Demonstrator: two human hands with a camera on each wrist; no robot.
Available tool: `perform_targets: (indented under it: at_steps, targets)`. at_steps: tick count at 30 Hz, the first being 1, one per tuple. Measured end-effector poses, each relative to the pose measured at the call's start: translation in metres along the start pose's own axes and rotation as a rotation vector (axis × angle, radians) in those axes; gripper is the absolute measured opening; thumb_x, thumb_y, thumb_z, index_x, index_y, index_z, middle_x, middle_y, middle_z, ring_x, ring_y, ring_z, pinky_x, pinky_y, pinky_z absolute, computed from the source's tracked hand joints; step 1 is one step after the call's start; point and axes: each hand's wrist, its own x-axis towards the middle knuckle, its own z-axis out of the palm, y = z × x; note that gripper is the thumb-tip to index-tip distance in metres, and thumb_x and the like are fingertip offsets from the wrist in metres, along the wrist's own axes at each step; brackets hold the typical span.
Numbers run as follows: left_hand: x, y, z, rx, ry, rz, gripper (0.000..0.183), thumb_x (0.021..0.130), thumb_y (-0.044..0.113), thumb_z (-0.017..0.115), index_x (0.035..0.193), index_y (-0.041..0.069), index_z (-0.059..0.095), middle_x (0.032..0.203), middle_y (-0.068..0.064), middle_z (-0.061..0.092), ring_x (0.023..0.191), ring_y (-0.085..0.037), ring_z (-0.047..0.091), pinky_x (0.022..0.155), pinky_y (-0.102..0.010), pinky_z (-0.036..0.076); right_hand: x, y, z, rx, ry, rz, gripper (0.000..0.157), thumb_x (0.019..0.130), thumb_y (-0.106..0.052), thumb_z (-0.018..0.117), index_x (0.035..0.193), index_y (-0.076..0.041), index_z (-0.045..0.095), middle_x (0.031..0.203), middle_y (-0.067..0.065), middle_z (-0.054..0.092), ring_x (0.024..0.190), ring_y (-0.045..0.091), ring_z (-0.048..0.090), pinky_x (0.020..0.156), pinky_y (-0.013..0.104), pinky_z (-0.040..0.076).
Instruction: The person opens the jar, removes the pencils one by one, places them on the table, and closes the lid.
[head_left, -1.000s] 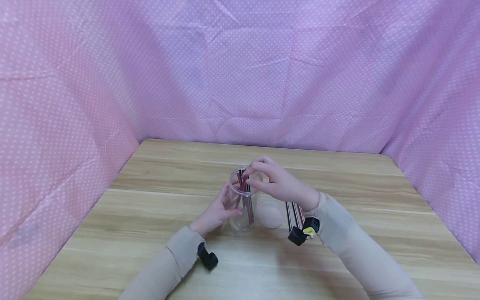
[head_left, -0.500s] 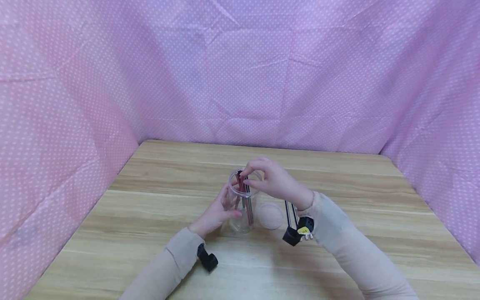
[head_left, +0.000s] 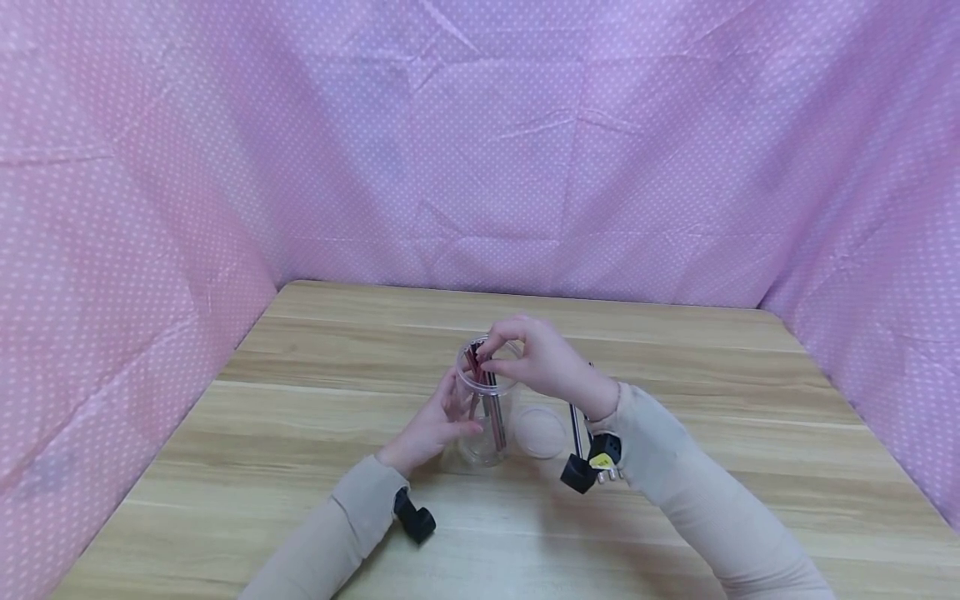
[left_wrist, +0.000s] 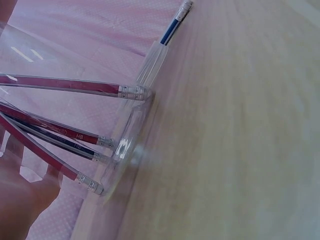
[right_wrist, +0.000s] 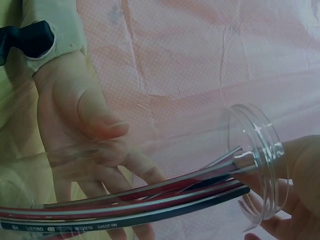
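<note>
Nearest me on the feed, sleeves [head_left: 330,521] reach in over the wood-grain table [head_left: 300,375]. Right of centre, loose pencils [head_left: 576,429] lie partly hidden beneath the right wrist, with a round clear lid [head_left: 540,432] just to their left. My left hand [head_left: 432,429] curls round a clear jar [head_left: 511,408], upright at centre, red and dark pencils [head_left: 495,423] leaning inside, silver ends down. Farther, my right hand [head_left: 546,362] bends half-curled into the jar's mouth; I can't tell whether its fingertips pinch a pencil. Pink dotted cloth [head_left: 487,150] hangs behind.
</note>
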Motion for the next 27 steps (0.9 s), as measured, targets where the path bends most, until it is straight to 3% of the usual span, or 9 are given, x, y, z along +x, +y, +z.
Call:
perform_targets:
  at_steps: [5,9,19,23,27]
  targets:
    - [0.0,0.0,0.0,-0.007,-0.005,-0.019,0.081,0.081,-0.014,0.056,0.144,0.015,0.015,0.158,-0.013,0.014,0.144,-0.035,0.013,0.116,-0.056,0.009,-0.001,-0.001,0.0,0.007,0.013,0.0,0.015,0.076,0.003,0.073,0.088,-0.005,0.07,0.091,0.006,0.072,0.095,0.023,0.064,0.09,0.039,0.051]
    - [0.0,0.0,-0.001,-0.01,-0.004,-0.012,0.085,0.081,-0.013,0.057,0.147,0.011,0.009,0.159,-0.014,0.011,0.145,-0.035,0.011,0.117,-0.055,0.008,-0.001,-0.001,0.002,0.017,0.037,-0.015,0.015,0.077,0.004,0.072,0.09,-0.004,0.068,0.093,0.008,0.071,0.095,0.024,0.064,0.091,0.039,0.051]
    - [-0.001,-0.001,-0.001,0.014,0.005,-0.013,0.097,0.078,-0.011,0.059,0.151,0.01,-0.001,0.159,-0.016,0.006,0.146,-0.029,0.006,0.118,-0.05,0.007,-0.004,0.003,0.01,0.07,0.18,-0.048,0.015,0.083,0.004,0.065,0.098,0.002,0.063,0.098,0.014,0.068,0.099,0.027,0.063,0.093,0.04,0.05]
    - [0.0,-0.002,-0.001,0.007,-0.016,0.006,0.096,0.079,-0.014,0.056,0.152,0.012,-0.001,0.158,-0.019,0.011,0.146,-0.031,0.008,0.117,-0.051,0.008,-0.004,0.002,0.011,0.16,0.231,-0.038,0.017,0.088,0.005,0.058,0.106,0.006,0.056,0.102,0.019,0.064,0.103,0.032,0.06,0.097,0.043,0.047]
    - [0.001,-0.003,-0.001,0.014,-0.02,0.007,0.094,0.08,-0.015,0.055,0.151,0.012,0.0,0.158,-0.018,0.011,0.143,-0.039,0.013,0.115,-0.057,0.012,-0.004,-0.002,0.01,0.328,0.288,-0.04,0.018,0.093,0.008,0.046,0.111,0.009,0.046,0.101,0.022,0.058,0.101,0.025,0.06,0.096,0.033,0.049]
